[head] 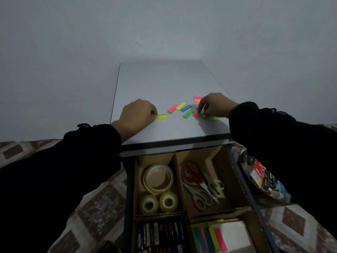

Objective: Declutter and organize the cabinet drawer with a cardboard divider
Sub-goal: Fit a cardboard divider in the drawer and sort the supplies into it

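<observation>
Several small neon sticky flags (182, 109) in pink, yellow, blue, green and orange lie scattered on the grey cabinet top (164, 83). My left hand (137, 112) pinches a yellow flag (161, 117) at its left end. My right hand (215, 105) pinches a green flag (209, 117) lying on the top. Below, the open drawer holds a cardboard divider (177, 172): tape rolls (158, 178) in the back left cell, scissors (199, 181) in the back right, pens (160, 236) front left, sticky notes and flag strips (218, 236) front right.
A clear plastic bag of small stationery (262, 178) lies on the floor to the right of the drawer. Patterned floor tiles (94, 203) surround the cabinet. A plain wall stands behind the cabinet top.
</observation>
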### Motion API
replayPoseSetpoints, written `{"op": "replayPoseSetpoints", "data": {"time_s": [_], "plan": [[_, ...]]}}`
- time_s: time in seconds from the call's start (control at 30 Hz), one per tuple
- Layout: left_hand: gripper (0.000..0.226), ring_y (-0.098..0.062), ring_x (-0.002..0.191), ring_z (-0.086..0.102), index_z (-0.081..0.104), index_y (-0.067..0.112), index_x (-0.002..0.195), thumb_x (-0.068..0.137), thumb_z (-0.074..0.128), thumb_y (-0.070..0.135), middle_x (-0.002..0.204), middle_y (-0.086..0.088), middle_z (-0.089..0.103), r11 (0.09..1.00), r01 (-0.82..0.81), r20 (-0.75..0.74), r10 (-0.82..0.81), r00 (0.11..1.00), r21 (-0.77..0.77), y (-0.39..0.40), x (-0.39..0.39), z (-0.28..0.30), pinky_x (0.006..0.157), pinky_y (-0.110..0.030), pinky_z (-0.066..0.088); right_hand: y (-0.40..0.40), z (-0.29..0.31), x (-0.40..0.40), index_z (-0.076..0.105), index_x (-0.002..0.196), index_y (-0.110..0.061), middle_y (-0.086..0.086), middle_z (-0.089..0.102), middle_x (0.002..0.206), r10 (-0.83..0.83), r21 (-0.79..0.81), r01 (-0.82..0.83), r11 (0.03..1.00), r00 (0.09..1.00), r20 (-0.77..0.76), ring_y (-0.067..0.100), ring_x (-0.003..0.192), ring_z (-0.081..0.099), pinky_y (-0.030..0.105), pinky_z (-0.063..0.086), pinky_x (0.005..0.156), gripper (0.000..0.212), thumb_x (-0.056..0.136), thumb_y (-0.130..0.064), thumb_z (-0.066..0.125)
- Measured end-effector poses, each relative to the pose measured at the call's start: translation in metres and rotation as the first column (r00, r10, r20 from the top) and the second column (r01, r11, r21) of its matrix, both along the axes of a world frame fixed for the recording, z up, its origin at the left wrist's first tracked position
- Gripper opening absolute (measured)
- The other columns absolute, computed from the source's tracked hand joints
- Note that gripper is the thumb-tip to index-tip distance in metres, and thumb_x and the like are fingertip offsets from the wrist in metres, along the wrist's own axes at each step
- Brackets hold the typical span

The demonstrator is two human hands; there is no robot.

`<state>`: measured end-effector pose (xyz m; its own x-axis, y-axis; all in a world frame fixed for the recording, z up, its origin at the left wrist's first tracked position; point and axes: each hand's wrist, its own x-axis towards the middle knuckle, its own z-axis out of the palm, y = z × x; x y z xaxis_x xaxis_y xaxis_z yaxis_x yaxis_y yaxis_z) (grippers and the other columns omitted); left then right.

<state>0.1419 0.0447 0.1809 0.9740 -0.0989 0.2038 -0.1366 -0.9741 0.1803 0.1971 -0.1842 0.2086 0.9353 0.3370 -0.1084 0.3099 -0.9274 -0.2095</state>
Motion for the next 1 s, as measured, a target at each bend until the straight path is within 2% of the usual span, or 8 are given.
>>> {"op": "replayPoseSetpoints", "data": {"time_s": [0.2,0.37,0.43,0.53,0.63,0.7,0.83,1.0], "plan": [[0.023,-0.026,0.089,0.061,0.072,0.020,0.101,0.090,0.052,0.018,0.099,-0.004,0.069,1.000,-0.007,-0.002,0.007,1.000,-0.005,0.000,0.000,0.000,0.066,-0.026,0.040,-0.004,0.010,0.002,0.068,0.109,-0.007,0.011,0.064,0.115,0.018,0.042,-0.019,0.999,1.000,0.024,0.023,0.104,0.056,0.020,0.039,0.079,0.025,0.087,-0.003,0.057],[0.023,-0.025,0.091,0.060,0.071,0.019,0.102,0.091,0.051,0.017,0.101,-0.004,0.068,1.000,-0.016,-0.011,0.015,1.000,-0.015,-0.002,-0.001,0.001,0.066,-0.027,0.037,-0.003,0.013,0.001,0.072,0.096,-0.004,-0.002,0.060,0.074,-0.045,0.259,0.043,0.965,0.999,0.000,0.009,0.064,0.050,0.004,0.035,0.047,0.017,0.082,-0.001,0.064],[0.024,-0.025,0.093,0.060,0.071,0.020,0.103,0.091,0.051,0.017,0.102,-0.004,0.068,1.000,-0.021,-0.015,0.021,1.000,-0.017,-0.002,-0.001,0.002,0.067,-0.026,0.037,-0.001,0.010,0.002,0.072,0.097,-0.005,-0.003,0.058,0.072,-0.044,0.252,0.047,0.967,0.999,-0.018,0.009,0.060,0.048,0.008,0.038,0.050,0.019,0.082,0.002,0.062],[0.024,-0.026,0.095,0.059,0.072,0.022,0.103,0.089,0.053,0.016,0.103,-0.004,0.068,0.999,-0.026,-0.024,0.026,0.999,-0.025,-0.002,-0.001,0.004,0.067,-0.026,0.036,0.004,0.003,0.003,0.070,0.103,-0.004,0.007,0.062,0.093,-0.055,0.199,0.060,0.978,0.998,-0.029,0.014,0.062,0.051,0.017,0.043,0.058,0.023,0.083,0.002,0.062],[0.022,-0.025,0.096,0.058,0.072,0.022,0.100,0.085,0.058,0.015,0.100,-0.003,0.068,0.997,-0.044,-0.034,0.042,0.999,-0.062,-0.004,-0.001,0.006,0.067,-0.025,0.034,0.009,-0.004,0.003,0.070,0.105,-0.004,0.010,0.065,0.107,-0.071,0.092,0.066,0.994,0.996,0.051,0.021,0.090,0.059,0.021,0.042,0.077,0.023,0.082,-0.007,0.068],[0.019,-0.024,0.091,0.059,0.073,0.021,0.092,0.082,0.059,0.012,0.093,-0.004,0.069,0.995,-0.052,-0.040,0.048,0.998,-0.087,-0.004,-0.001,0.006,0.065,-0.025,0.032,0.010,-0.009,0.003,0.071,0.103,-0.005,0.010,0.066,0.108,-0.102,0.061,0.098,0.993,0.992,0.069,0.024,0.103,0.059,0.023,0.041,0.080,0.024,0.081,-0.011,0.070],[0.018,-0.023,0.084,0.059,0.073,0.021,0.086,0.080,0.059,0.011,0.087,-0.002,0.069,0.995,-0.041,-0.042,0.038,0.998,-0.090,-0.004,-0.003,0.007,0.063,-0.025,0.033,0.012,-0.014,0.009,0.070,0.100,-0.002,0.014,0.067,0.105,-0.172,0.063,0.169,0.984,0.983,0.060,0.027,0.100,0.061,0.029,0.047,0.081,0.024,0.079,-0.013,0.072],[0.015,-0.023,0.085,0.060,0.072,0.021,0.086,0.081,0.060,0.014,0.088,-0.001,0.069,0.997,-0.034,-0.027,0.032,0.999,-0.074,-0.005,-0.006,0.007,0.064,-0.025,0.035,0.012,-0.008,0.008,0.069,0.100,0.000,0.013,0.066,0.107,-0.114,0.063,0.111,0.992,0.993,0.040,0.026,0.104,0.058,0.031,0.046,0.089,0.023,0.080,-0.012,0.070]]}}
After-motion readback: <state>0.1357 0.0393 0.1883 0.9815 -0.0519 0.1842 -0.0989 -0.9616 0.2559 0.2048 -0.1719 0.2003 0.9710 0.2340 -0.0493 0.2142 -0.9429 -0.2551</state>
